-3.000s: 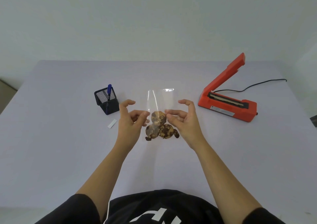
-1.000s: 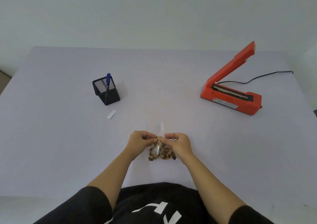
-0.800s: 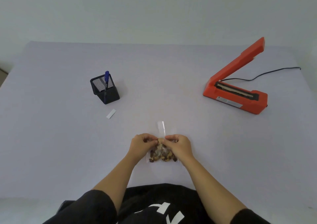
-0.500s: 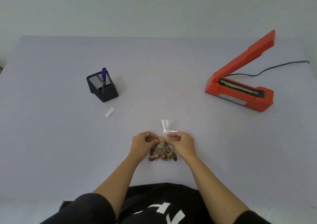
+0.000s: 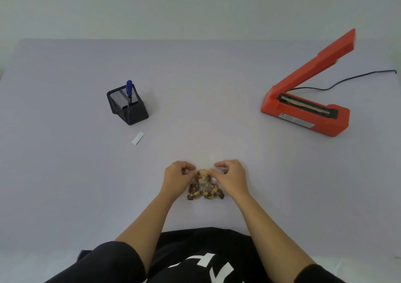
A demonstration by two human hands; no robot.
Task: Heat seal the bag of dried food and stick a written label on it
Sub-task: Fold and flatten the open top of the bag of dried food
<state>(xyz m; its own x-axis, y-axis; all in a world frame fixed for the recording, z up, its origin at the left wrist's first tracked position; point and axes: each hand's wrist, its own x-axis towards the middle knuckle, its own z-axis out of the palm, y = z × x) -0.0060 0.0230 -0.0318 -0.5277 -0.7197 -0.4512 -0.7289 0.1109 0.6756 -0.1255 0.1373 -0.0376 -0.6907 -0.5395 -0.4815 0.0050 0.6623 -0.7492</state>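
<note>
A clear plastic bag [image 5: 204,188] with brown dried food lies flat on the table close to me. My left hand [image 5: 176,177] pinches its left side and my right hand [image 5: 231,177] pinches its right side, both just above the food. The bag's empty upper part is hard to make out between my fingers. The orange heat sealer [image 5: 308,107] stands at the right with its arm raised. A small white label [image 5: 137,138] lies at the left, in front of a black mesh pen holder [image 5: 128,105] with a blue pen [image 5: 129,92].
The sealer's black cord [image 5: 347,80] trails to the table's right edge. The pale table [image 5: 65,174] stretches wide on both sides of my hands. A plain wall stands behind its far edge.
Since three seconds ago the bag came down from being held up to lying flat near me. In the last half second my hands spread slightly apart on it.
</note>
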